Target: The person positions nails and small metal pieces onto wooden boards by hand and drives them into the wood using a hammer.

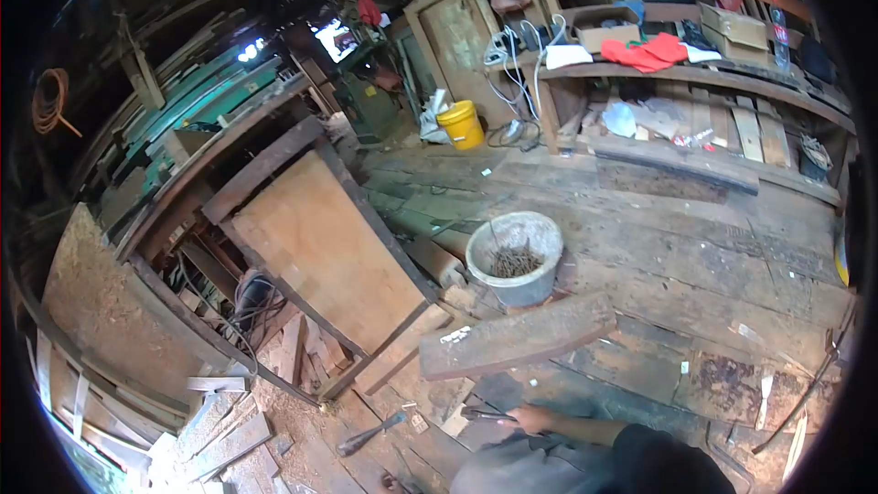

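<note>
Orange cord hangs in a coil [50, 102] at far left, beside dim stacked timber. Below, pale offcuts [224, 444] lie heaped among sawdust. Next, a dark-framed workbench with a light wooden panel [331, 252], tilted in view; tangled cable shows in the opening at its left. On the floor near its foot, a long tool [370, 434], chisel-like in outline, lies by itself. Left hand not seen. Farther back stands a yellow bucket [460, 123]. Near the middle bottom, a dark pincer-like tool [485, 413] points left, low over the boards, just on the near side of a thick, slightly curved plank [517, 334]. Plank lies flat, apart from the tool. Behind it, a grey tub [514, 261] holds a pile of thin, rusty-looking pieces, probably nails. Right hand [532, 418] comes in from the right, fingers closed on the near end of the pincer-like tool; hand therefore nearly shut, with only the tool's thickness between fingers and thumb. Whether the tool's own tips stand apart is too small to tell. Stage, by judgement: tool in hand, no contact with plank or tub. Moving it well would call for a firm hold and room past the plank's near edge. Farther right, red cloth [645, 53] on a long wooden bench [677, 76]; beyond, a clear bottle [780, 39]. A thin dark rod [805, 401] lies at the right edge.
</note>
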The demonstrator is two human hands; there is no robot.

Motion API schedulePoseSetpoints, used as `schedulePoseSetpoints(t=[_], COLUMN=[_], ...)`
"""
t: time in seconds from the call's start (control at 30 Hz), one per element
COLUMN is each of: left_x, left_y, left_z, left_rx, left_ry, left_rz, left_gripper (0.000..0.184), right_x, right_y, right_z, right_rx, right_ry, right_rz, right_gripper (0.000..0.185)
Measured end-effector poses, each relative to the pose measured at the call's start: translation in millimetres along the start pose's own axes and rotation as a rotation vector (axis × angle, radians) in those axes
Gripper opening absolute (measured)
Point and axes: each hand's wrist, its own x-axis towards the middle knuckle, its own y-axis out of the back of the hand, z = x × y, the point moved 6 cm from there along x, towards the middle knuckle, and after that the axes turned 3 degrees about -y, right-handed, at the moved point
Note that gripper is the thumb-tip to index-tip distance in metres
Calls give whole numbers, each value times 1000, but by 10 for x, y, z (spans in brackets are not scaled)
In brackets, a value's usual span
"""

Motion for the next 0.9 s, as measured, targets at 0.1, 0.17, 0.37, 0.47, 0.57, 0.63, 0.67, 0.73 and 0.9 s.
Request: schedulePoseSetpoints(t=[0.1, 0.17, 0.37, 0.47, 0.57, 0.63, 0.67, 0.73, 0.9], left_x=[-23, -23, -152, -197, -264, -363, -457, -438, -202], left_y=[54, 63, -243, -447, -473, -349, -283, -108, 195], left_z=[308, 429, 1023, 1509, 1927, 1944, 1878, 1722, 1240], left_rx=[122, 189, 202, 83, 135, 142, 93, 77, -145], left_ry=[7, 2, -18, -122, -98, -283, -198, -122, 27], left_rz=[-15, -20, -38, -163, -245, -70, -98, -136, 76], left_gripper=[44, 44, 45, 45, 47, 46, 46, 44, 39], right_x=[-85, -72, -230, -134, -416, -462, -456, -373, 110], right_y=[38, -41, 43, -266, -130, -107, -77, -116, -82], right_z=[-13, 14, -28, 416, 511, 409, 303, 184, -367], right_rx=[13, 7, 50, 33, -105, -73, -152, -202, -206], right_ry=[15, 52, 50, 42, -84, -118, -201, -124, 127], right_rz=[45, 6, -27, -88, -113, -142, -183, -167, 46], right_gripper=[55, 52, 41, 54, 53, 48, 44, 45, 43])
